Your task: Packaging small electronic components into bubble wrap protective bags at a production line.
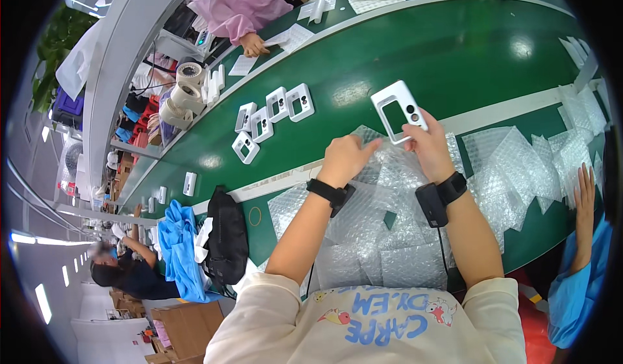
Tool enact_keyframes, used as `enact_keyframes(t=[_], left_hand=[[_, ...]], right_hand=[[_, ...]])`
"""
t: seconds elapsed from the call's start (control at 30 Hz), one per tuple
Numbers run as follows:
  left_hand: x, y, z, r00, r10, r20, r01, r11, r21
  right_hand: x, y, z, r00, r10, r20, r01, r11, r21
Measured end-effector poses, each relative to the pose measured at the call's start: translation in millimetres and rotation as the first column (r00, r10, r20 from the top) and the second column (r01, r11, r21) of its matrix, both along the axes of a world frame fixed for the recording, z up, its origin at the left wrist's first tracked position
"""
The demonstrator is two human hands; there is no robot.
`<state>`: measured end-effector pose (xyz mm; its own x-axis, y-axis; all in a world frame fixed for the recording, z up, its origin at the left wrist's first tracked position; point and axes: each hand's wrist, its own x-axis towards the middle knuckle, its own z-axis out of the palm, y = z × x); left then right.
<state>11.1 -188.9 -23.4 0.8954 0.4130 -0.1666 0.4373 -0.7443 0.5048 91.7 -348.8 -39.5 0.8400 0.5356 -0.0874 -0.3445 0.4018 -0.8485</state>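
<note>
My right hand (428, 144) grips the lower right side of a white plastic housing (383, 99). The housing has a large rectangular opening and dark round spots along one side, and it is held tilted above the green belt's near edge. Just left of it, my left hand (345, 161) is closed at the edge of a clear bubble-wrap bag (373, 163), its thumb pointing right. The fingertips under that hand are partly hidden. Overlapping bubble-wrap bags (415, 260) cover the bench in front of my body.
Several similar white housings (276, 104) lie on the green belt (454, 59) to the left. A black bag (226, 240) and blue cloth (178, 247) rest at the near left. More bubble-wrap bags (513, 169) and another person's hand (584, 192) are at right; a pink-sleeved person (237, 3) works opposite.
</note>
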Motion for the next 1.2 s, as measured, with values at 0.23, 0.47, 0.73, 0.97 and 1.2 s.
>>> enact_keyframes(t=[0.23, 0.47, 0.73, 0.97, 1.2], left_hand=[[-13.4, 3.6, -4.2, 0.990, -0.041, 0.136, 0.013, 0.980, 0.199], [-14.1, 17.9, 1.0, 0.910, 0.179, 0.375, -0.158, 0.984, -0.086], [0.6, 38.6, 9.7, 0.860, 0.327, 0.391, -0.164, 0.904, -0.395], [-1.3, -30.3, 6.6, 0.720, -0.230, 0.655, 0.095, 0.967, 0.236], [-0.5, -35.1, 17.0, 0.649, -0.276, 0.709, 0.193, 0.961, 0.197]], right_hand=[[-6.5, 9.4, -15.1, 0.960, -0.037, 0.276, 0.071, 0.991, -0.115], [-8.5, 7.4, -15.6, 0.900, 0.043, 0.433, 0.023, 0.989, -0.145], [-12.4, 8.0, -12.1, 0.829, 0.262, 0.494, -0.100, 0.939, -0.330], [3.1, 12.3, -34.8, 0.994, 0.088, 0.065, -0.083, 0.994, -0.063], [0.0, 6.4, -20.8, 0.662, 0.128, 0.739, 0.391, 0.782, -0.485]])
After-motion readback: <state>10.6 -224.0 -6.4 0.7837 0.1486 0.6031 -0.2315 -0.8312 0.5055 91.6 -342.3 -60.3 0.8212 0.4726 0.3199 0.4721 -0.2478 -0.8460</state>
